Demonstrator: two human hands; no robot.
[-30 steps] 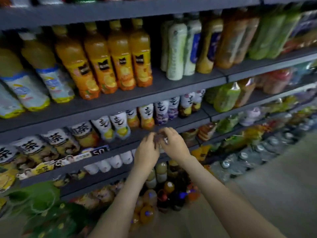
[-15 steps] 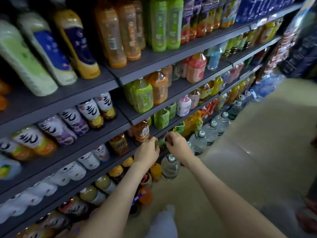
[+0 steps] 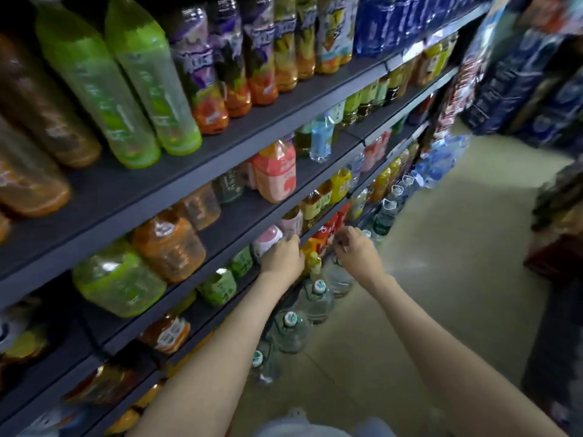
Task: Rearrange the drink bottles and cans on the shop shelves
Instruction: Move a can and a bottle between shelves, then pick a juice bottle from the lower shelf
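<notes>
Shelves (image 3: 126,184) crammed with bottles run 8 to 1 o'clock; open floor (image 3: 441,294) at 3–5, water jugs (image 3: 318,299) lining the shelf base. Left hand (image 3: 282,257) curls at the shelf edge against the pink-white bottle (image 3: 268,242), grip unclear. Right hand (image 3: 356,250) is just beside it over the jugs, fingers curled, can't tell on what.

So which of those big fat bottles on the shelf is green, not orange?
The fat green bottle at the near, left end of that shelf. The fat orange bottles to its right hold orange drink.
</notes>
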